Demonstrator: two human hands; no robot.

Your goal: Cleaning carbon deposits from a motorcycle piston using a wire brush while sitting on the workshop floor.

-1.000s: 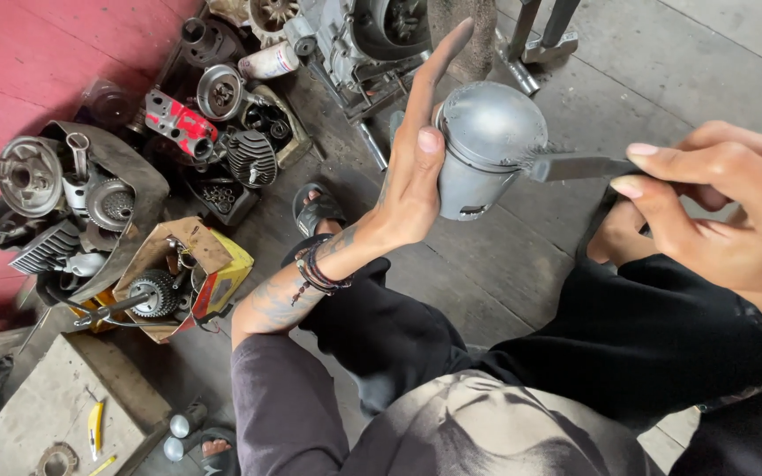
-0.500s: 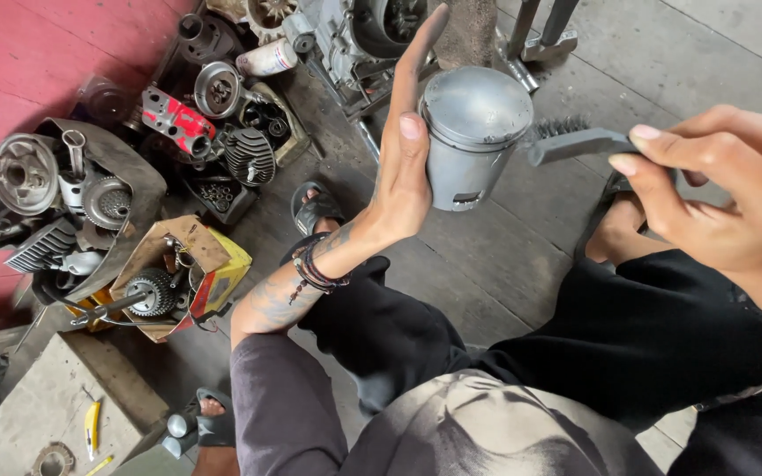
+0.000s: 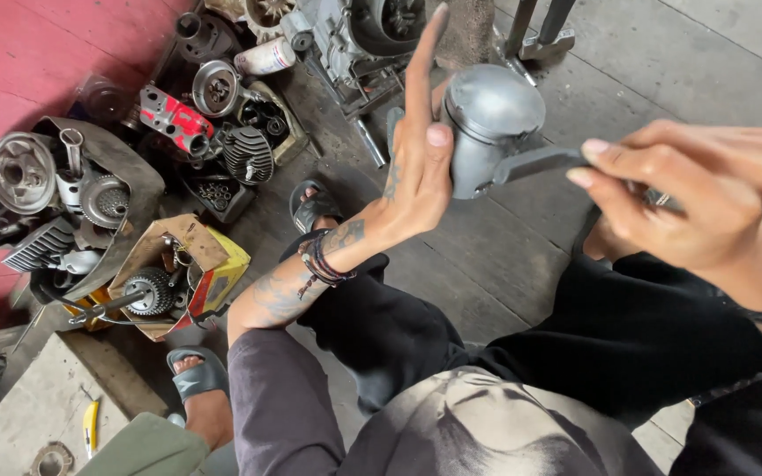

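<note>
Two hands raised over the concrete floor (image 3: 504,256). Left hand (image 3: 416,167) grips a grey metal piston (image 3: 489,123) from the side, thumb on its skirt, index finger pointing up. Right hand (image 3: 698,194) pinches a dark flat tool (image 3: 531,163), its tip touching the piston's lower edge. Engine parts (image 3: 90,194) lie well apart, near the red wall (image 3: 19,62).

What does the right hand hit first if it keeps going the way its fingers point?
The right hand points left, along the dark tool it holds. First in that line is the grey piston the tool already seems to touch, with the left hand just beyond. Depth is hard to judge.
</note>
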